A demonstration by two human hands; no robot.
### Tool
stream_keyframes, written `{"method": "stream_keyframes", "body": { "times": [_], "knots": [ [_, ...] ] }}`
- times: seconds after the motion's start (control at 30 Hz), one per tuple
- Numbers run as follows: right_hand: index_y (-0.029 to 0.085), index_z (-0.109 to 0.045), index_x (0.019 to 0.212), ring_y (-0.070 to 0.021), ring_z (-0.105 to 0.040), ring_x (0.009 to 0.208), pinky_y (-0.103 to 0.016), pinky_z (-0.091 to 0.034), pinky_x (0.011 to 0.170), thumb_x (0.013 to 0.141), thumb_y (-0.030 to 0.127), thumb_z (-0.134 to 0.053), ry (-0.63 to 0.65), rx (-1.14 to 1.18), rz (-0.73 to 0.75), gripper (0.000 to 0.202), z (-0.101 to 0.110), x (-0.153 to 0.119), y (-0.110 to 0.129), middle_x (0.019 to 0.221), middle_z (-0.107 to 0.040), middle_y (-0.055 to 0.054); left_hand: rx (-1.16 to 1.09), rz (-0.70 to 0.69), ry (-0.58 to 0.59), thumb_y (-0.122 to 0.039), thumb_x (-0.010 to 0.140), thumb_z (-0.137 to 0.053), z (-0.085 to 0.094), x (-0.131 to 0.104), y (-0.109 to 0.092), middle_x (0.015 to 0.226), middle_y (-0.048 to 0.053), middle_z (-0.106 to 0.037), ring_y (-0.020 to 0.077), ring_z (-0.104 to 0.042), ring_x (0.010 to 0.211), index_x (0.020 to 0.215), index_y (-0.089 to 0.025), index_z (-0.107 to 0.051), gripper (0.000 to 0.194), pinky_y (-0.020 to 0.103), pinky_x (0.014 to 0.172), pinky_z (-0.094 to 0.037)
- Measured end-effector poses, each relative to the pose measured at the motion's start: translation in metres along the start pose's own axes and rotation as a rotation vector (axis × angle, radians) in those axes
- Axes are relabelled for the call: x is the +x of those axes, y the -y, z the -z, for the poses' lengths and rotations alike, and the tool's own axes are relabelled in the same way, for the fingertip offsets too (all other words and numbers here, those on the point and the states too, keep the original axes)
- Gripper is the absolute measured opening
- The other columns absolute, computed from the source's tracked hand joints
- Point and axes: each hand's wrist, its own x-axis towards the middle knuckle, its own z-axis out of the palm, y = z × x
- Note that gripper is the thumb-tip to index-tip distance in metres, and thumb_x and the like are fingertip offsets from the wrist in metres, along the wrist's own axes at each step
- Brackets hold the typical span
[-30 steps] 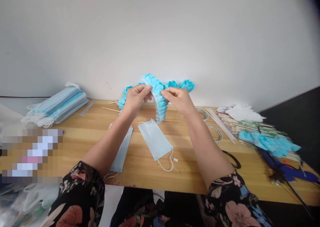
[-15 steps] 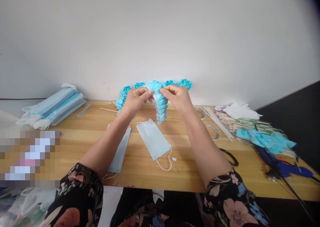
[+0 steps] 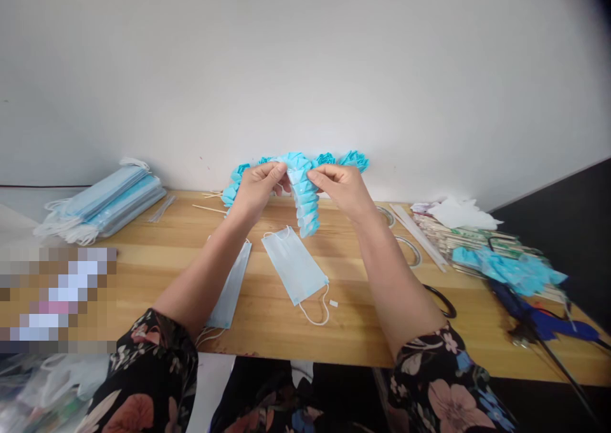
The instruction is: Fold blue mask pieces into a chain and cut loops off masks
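A pleated light-blue strip (image 3: 305,204) is held up over the back of the table, its folded end hanging down between my hands. My left hand (image 3: 260,188) pinches its upper left part between thumb and fingers. On the other side, my right hand (image 3: 341,188) pinches the strip's right edge. Behind them, several blue folded flowers (image 3: 354,160) rest against the wall. Below the strip lies a flat blue mask (image 3: 294,267) with white ear loops. A second mask (image 3: 233,286) is partly hidden under my left forearm.
A stack of masks (image 3: 109,200) lies at the left on the wooden table (image 3: 286,347). Tape rolls (image 3: 409,251), white strips (image 3: 420,237), black scissors handles (image 3: 442,300), crumpled blue material (image 3: 510,269) and a blue glue gun (image 3: 548,321) are at the right.
My left hand has shifted slightly up and left along the strip. More of the strip's pleated upper curve shows between my hands. My right hand has barely moved.
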Motion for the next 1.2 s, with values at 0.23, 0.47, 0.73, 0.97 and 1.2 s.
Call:
{"method": "stream_keyframes", "body": {
  "times": [0.23, 0.47, 0.73, 0.97, 1.2],
  "knots": [
    [0.018, -0.068, 0.07, -0.0126, -0.053, 0.066, -0.028, -0.05, 0.068, 0.081, 0.044, -0.068, -0.081, -0.03, 0.013, 0.028, 0.001, 0.002, -0.002, 0.067, -0.059, 0.001, -0.021, 0.073, 0.084, -0.071, 0.084, -0.059, -0.002, -0.003, -0.006, 0.072, 0.008, -0.068, 0.016, -0.064, 0.068, 0.072, -0.017, -0.065, 0.055, 0.026, 0.059, -0.048],
    [0.019, -0.065, 0.069, -0.0123, -0.051, 0.066, -0.03, -0.05, 0.069, 0.081, 0.049, -0.069, -0.056, -0.053, 0.022, 0.033, 0.001, 0.002, -0.005, 0.067, -0.057, 0.001, 0.131, 0.019, 0.043, -0.044, 0.078, -0.074, -0.001, -0.004, -0.013, 0.061, 0.001, -0.063, 0.0108, -0.053, 0.057, 0.061, -0.017, -0.065, 0.033, 0.025, 0.061, -0.044],
    [0.018, -0.064, 0.069, -0.0151, -0.058, 0.072, -0.031, -0.053, 0.071, 0.082, 0.073, -0.059, -0.015, 0.048, -0.023, 0.056, 0.0, 0.0, 0.0, 0.073, -0.061, -0.003, 0.018, 0.049, -0.001, -0.038, 0.079, -0.074, 0.004, 0.0, -0.005, 0.061, 0.001, -0.064, 0.0097, -0.052, 0.056, 0.065, -0.017, -0.067, 0.027, 0.023, 0.057, -0.041],
    [0.017, -0.068, 0.072, -0.0128, -0.055, 0.067, -0.027, -0.049, 0.066, 0.079, 0.049, -0.071, -0.013, -0.018, -0.011, 0.032, 0.0, 0.0, 0.001, 0.069, -0.061, 0.0, -0.03, 0.051, 0.037, -0.058, 0.081, -0.07, 0.004, 0.0, -0.003, 0.069, 0.005, -0.068, 0.0133, -0.061, 0.063, 0.072, -0.016, -0.068, 0.043, 0.024, 0.058, -0.044],
    [0.017, -0.066, 0.071, -0.0113, -0.051, 0.064, -0.026, -0.044, 0.063, 0.081, 0.041, -0.068, -0.06, -0.085, 0.021, 0.026, 0.002, -0.001, 0.002, 0.066, -0.058, 0.002, 0.121, 0.047, 0.103, -0.056, 0.076, -0.075, 0.001, -0.003, -0.012, 0.066, 0.003, -0.065, 0.0119, -0.056, 0.061, 0.066, -0.017, -0.067, 0.041, 0.024, 0.061, -0.044]
  ]
}}
